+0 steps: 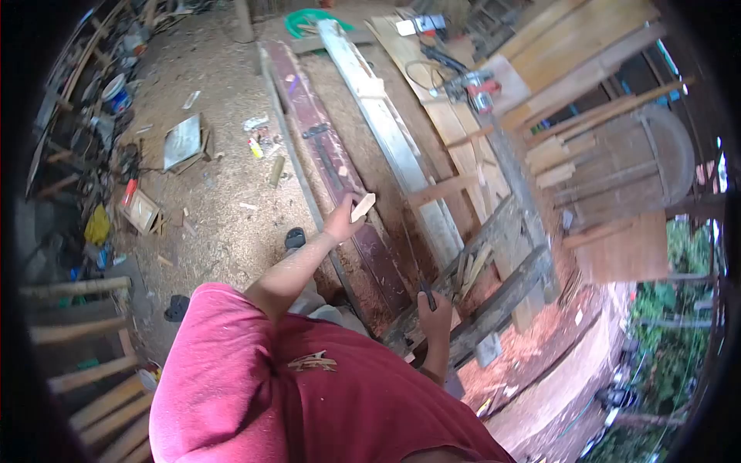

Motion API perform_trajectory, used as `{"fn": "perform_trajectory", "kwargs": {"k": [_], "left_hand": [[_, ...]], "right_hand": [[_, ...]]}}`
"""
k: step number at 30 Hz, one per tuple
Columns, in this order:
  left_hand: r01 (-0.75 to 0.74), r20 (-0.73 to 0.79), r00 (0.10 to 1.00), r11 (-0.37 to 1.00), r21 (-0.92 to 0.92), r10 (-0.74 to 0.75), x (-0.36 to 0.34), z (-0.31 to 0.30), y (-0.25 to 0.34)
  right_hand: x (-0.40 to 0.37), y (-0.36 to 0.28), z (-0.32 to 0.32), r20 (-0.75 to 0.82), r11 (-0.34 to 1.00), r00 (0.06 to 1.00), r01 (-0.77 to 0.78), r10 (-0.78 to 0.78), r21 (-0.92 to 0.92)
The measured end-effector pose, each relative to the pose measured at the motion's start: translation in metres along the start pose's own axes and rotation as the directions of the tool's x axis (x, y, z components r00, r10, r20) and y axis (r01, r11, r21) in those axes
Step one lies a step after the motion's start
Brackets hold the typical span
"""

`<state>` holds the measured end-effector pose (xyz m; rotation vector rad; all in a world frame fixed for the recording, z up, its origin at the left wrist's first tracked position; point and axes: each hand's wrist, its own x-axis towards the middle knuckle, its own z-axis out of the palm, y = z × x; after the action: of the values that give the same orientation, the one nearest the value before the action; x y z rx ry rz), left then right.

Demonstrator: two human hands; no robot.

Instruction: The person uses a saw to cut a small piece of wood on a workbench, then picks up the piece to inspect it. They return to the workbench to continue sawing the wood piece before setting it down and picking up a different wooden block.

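My left hand (342, 221) is closed around a short, pale piece of wood (363, 207) with a pointed end, above the reddish-brown plank (328, 154). Lower and to the right, my right hand (436, 310) grips a dark-handled tool (427, 292). A thin line like a narrow blade runs up from the handle, too faint to name the tool's kind. Beside that hand, cut wood strips (475, 268) lie on the heavy timber frame (494, 309). Several slivers of wood (312, 361) rest on the front of my red shirt.
A long whitish beam (390, 143) runs parallel to the reddish plank. Pale boards (428, 77) at the right carry a red and grey power tool (480, 91). Shavings cover the floor (231, 208) at the left, near a small stool-like box (185, 143). A green basin (309, 23) stands at the far end.
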<state>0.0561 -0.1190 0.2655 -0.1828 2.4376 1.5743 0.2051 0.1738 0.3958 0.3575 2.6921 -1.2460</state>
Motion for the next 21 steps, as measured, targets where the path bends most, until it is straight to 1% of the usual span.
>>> {"fn": "perform_trajectory", "kwargs": {"k": [1, 2, 3, 4, 5, 7, 8, 9, 11, 12, 15, 18, 20, 21], "left_hand": [[-0.156, -0.103, 0.983, 0.987, -0.047, 0.15, -0.01, -0.011, 0.001], [-0.312, -0.208, 0.933, 0.948, -0.07, 0.292, -0.019, -0.022, -0.002], [-0.46, -0.308, 0.854, 0.885, -0.07, 0.419, -0.03, -0.033, -0.004], [-0.396, -0.279, 0.902, 0.89, -0.226, 0.33, -0.05, -0.052, 0.009], [-0.414, -0.323, 0.899, 0.814, -0.408, 0.295, -0.069, -0.068, 0.024], [-0.395, -0.371, 0.895, 0.826, -0.403, 0.247, -0.101, -0.101, 0.025], [-0.415, -0.388, 0.895, 0.725, -0.549, 0.219, -0.121, -0.114, 0.037], [-0.423, -0.455, 0.86, 0.822, -0.382, 0.231, -0.134, -0.127, 0.034], [-0.421, -0.435, 0.879, 0.744, -0.518, 0.195, -0.167, -0.147, 0.038], [-0.446, -0.465, 0.862, 0.739, -0.504, 0.203, -0.183, -0.152, 0.041], [-0.495, -0.534, 0.815, 0.747, -0.444, 0.223, -0.219, -0.161, 0.048], [-0.501, -0.569, 0.786, 0.786, -0.361, 0.24, -0.245, -0.167, 0.053], [-0.507, -0.583, 0.769, 0.804, -0.309, 0.261, -0.257, -0.171, 0.059], [-0.521, -0.587, 0.766, 0.788, -0.328, 0.262, -0.262, -0.173, 0.06]], "right_hand": [[-0.003, -0.009, -0.001, -0.016, 0.998, 0.998, 0.067, -0.067, 0.005], [-0.003, -0.01, -0.001, 0.027, 0.996, 0.997, 0.078, -0.079, 0.03], [0.0, -0.003, 0.001, 0.071, 0.995, 0.994, 0.083, -0.087, 0.055], [-0.004, -0.018, 0.001, 0.116, 0.994, 0.989, 0.082, -0.091, 0.077], [-0.011, -0.038, -0.003, 0.094, 0.993, 0.989, 0.116, -0.116, 0.005], [-0.013, -0.04, 0.003, 0.133, 0.969, 0.959, 0.246, -0.249, 0.04], [-0.012, -0.038, 0.007, 0.15, 0.959, 0.947, 0.278, -0.284, 0.056], [-0.015, -0.042, 0.009, 0.167, 0.957, 0.942, 0.283, -0.29, 0.064], [-0.023, -0.053, 0.016, 0.202, 0.955, 0.933, 0.286, -0.297, 0.079], [-0.029, -0.06, 0.018, 0.206, 0.95, 0.927, 0.308, -0.313, 0.055], [-0.037, -0.056, 0.033, 0.226, 0.917, 0.889, 0.384, -0.398, 0.105], [-0.057, -0.064, 0.042, 0.228, 0.909, 0.88, 0.393, -0.416, 0.14], [-0.068, -0.064, 0.046, 0.25, 0.921, 0.887, 0.363, -0.388, 0.142], [-0.072, -0.065, 0.046, 0.259, 0.926, 0.89, 0.35, -0.376, 0.141]]}}
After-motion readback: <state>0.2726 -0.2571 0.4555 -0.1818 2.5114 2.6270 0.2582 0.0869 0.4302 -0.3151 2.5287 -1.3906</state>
